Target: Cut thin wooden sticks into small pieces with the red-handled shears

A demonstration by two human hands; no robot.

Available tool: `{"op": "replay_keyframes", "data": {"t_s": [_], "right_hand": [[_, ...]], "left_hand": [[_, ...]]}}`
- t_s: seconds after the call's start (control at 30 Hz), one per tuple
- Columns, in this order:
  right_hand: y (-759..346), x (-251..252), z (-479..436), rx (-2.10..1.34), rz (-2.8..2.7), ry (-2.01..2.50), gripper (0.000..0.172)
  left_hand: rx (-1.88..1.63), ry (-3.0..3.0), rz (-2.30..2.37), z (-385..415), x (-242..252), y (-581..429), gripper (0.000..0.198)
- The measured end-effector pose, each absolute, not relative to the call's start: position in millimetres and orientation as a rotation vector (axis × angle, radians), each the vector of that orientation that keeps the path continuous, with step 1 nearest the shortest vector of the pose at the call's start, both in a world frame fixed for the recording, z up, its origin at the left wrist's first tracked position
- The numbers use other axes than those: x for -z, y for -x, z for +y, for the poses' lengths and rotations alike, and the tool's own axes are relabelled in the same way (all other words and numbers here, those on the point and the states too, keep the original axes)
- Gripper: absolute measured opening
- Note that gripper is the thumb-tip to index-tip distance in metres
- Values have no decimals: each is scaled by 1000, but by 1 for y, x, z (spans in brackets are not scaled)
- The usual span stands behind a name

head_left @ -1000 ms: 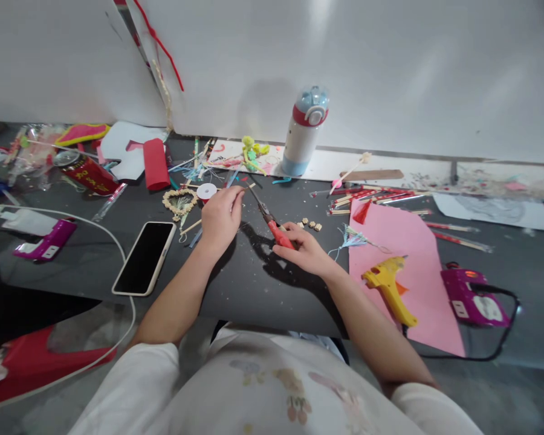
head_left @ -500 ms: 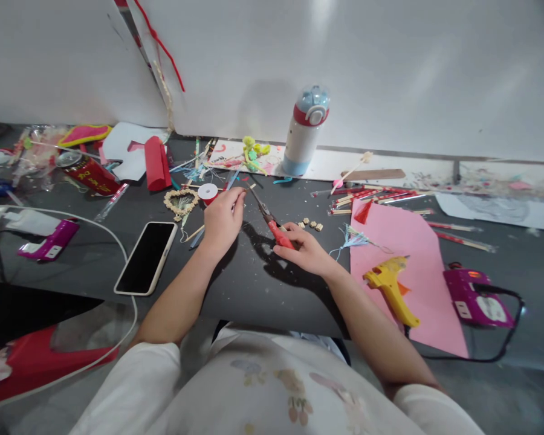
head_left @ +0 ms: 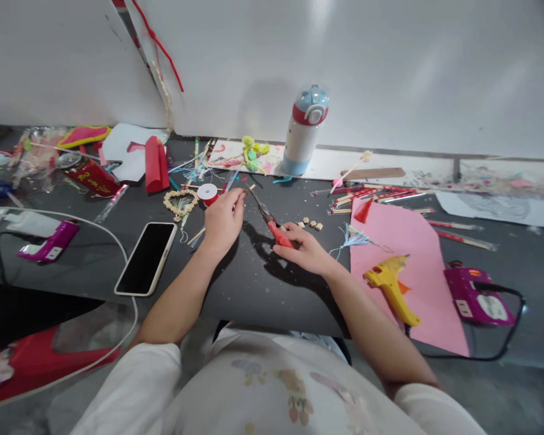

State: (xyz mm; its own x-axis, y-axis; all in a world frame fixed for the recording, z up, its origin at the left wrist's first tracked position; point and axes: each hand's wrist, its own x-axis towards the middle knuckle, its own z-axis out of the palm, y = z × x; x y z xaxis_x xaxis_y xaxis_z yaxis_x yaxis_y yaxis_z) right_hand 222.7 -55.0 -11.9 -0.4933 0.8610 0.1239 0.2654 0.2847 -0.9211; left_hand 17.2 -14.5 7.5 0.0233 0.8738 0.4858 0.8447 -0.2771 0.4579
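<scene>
My right hand [head_left: 301,248] is closed round the red handles of a pair of pliers [head_left: 272,225], whose dark jaws point up and left toward my left hand. My left hand [head_left: 223,217] rests on the black table [head_left: 254,284] with its fingertips pinched on a thin stick [head_left: 243,192] at the jaw tips. A few small wooden cubes [head_left: 311,224] lie just right of the pliers. A spool of red ribbon [head_left: 207,193] and a small woven heart [head_left: 180,200] sit left of my left hand.
A phone [head_left: 145,257] lies face up at the left. At the back stands a water bottle [head_left: 304,129]. A yellow glue gun [head_left: 390,286] rests on pink paper [head_left: 399,266]; a purple glue gun [head_left: 474,296] and cable lie further right. Sticks and scraps litter the back.
My left hand has crept slightly up toward the plier jaws. The view has shifted a little; my right hand holds still.
</scene>
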Motion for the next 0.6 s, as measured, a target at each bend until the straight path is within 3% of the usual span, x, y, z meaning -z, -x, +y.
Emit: {"op": "replay_keyframes", "data": {"t_s": [0.2, 0.37, 0.6], "right_hand": [[-221, 16, -54, -1200, -1858, 1049, 33], [-217, 18, -53, -1226, -1676, 1110, 27], [-217, 16, -51, -1186, -1618, 1097, 21]], "left_hand": [[-1084, -2265, 1862, -13, -6, -18, 30], [-1338, -2322, 1844, -20, -9, -25, 27], [-826, -1686, 1230, -26, 6, -44, 45]]}}
